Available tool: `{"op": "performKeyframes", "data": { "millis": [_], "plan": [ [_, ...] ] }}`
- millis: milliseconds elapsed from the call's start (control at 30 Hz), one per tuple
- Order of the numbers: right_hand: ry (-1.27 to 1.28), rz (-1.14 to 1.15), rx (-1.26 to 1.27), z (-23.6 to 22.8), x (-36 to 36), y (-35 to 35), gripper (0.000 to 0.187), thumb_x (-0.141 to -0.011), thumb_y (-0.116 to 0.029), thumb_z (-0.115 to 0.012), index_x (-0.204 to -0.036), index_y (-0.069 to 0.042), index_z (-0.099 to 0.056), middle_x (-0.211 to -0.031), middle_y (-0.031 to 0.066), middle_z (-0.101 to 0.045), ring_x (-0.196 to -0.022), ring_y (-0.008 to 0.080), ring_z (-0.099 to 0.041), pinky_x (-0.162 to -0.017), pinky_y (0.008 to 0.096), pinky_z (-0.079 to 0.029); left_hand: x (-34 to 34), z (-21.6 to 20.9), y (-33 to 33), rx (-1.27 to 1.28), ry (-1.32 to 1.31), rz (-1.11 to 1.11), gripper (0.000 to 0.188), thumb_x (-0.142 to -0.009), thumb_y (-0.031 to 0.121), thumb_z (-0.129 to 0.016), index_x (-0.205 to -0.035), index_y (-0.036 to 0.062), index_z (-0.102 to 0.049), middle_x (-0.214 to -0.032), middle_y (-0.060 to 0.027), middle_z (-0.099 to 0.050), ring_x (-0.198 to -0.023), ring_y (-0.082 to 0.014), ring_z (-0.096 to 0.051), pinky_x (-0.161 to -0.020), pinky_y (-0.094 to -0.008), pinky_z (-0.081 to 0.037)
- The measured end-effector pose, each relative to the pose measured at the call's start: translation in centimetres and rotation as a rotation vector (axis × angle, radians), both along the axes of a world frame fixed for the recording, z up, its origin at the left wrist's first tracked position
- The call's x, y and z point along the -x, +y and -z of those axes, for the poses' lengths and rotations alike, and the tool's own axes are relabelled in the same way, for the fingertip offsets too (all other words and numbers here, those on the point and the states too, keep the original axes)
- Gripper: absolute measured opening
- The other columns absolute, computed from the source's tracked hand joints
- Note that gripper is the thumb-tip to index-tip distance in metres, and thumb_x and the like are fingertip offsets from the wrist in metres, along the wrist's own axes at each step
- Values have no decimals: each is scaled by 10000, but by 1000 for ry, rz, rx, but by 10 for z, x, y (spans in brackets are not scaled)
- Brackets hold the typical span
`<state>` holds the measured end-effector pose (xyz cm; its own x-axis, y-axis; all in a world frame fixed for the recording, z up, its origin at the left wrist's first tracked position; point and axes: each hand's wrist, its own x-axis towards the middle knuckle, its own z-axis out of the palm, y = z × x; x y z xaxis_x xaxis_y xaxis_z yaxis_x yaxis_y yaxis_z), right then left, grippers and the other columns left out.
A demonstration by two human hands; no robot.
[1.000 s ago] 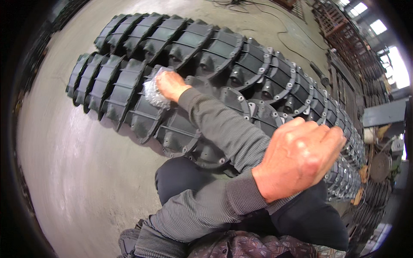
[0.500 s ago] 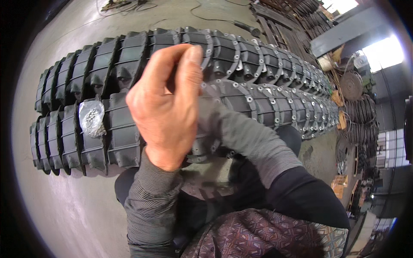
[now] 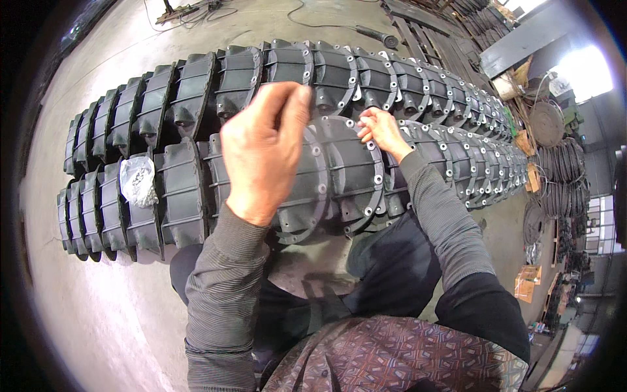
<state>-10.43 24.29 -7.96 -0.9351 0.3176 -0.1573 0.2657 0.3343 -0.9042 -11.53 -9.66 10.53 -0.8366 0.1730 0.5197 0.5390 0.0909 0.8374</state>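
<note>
Two long rows of dark ribbed metal castings (image 3: 353,160) stand nested before me, their curved flanges dotted with bright holes. My left hand (image 3: 264,147) is raised over the near row, its fingers curled together; anything inside them is hidden. Farther right, my right hand (image 3: 384,130) has thumb and fingers pinched close to a flange's upper edge. Whatever sits between those fingertips is too small to make out. On the near row, left of my left hand, lies a clear plastic bag (image 3: 138,179) of small shiny metal pieces.
A cable runs to a dark hand tool (image 3: 377,37) on the floor beyond the far row. Coils of dark wire (image 3: 563,176) are stacked at the right. Cardboard boxes (image 3: 526,283) sit on the floor lower right. My knees are close against the near row.
My right hand has moved out from behind the left one, rightward to a flange. The left hand has shifted slightly right and stays curled. The view has shifted slightly.
</note>
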Motion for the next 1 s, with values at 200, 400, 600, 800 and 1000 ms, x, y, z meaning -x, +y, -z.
{"op": "performKeyframes", "data": {
  "millis": [200,400,600,800,1000],
  "plan": [
    [-10,-133,-125,8,24,-27,178,-1012,-131,-658,-1088,23,-707,-883,64,-722,-723,131,-693,-624,281,-579,-20,40,32,462,288,84,93,-952,189,-731,-960,103,-698,-768,-114,-711,-675,-316,-702,-630,-416,-552],
    [30,-104,-280,21,41,-34,155,-955,-130,-758,-1065,-21,-760,-876,10,-722,-734,78,-630,-668,268,-524,-49,66,51,531,366,419,152,-810,187,-713,-842,102,-590,-703,-54,-632,-674,-272,-680,-642,-413,-525],
    [37,-178,-281,29,40,-41,175,-927,-82,-726,-1060,31,-748,-913,108,-741,-781,178,-704,-725,338,-558,-58,67,48,553,409,397,103,-832,171,-670,-837,102,-594,-683,-32,-610,-665,-229,-662,-647,-378,-506],
    [244,-350,-618,33,42,-49,160,-908,-45,-685,-1039,31,-739,-1021,206,-724,-973,403,-702,-869,441,-559,-56,63,43,560,445,342,88,-850,177,-637,-810,113,-593,-672,-11,-607,-677,-170,-655,-681,-324,-471],
    [276,-430,-852,33,45,-53,132,-912,2,-670,-1037,30,-700,-997,187,-687,-945,397,-683,-833,447,-550,-56,63,39,516,437,333,115,-805,167,-674,-839,86,-599,-690,-33,-621,-674,-213,-668,-653,-358,-499]
  ]
}}
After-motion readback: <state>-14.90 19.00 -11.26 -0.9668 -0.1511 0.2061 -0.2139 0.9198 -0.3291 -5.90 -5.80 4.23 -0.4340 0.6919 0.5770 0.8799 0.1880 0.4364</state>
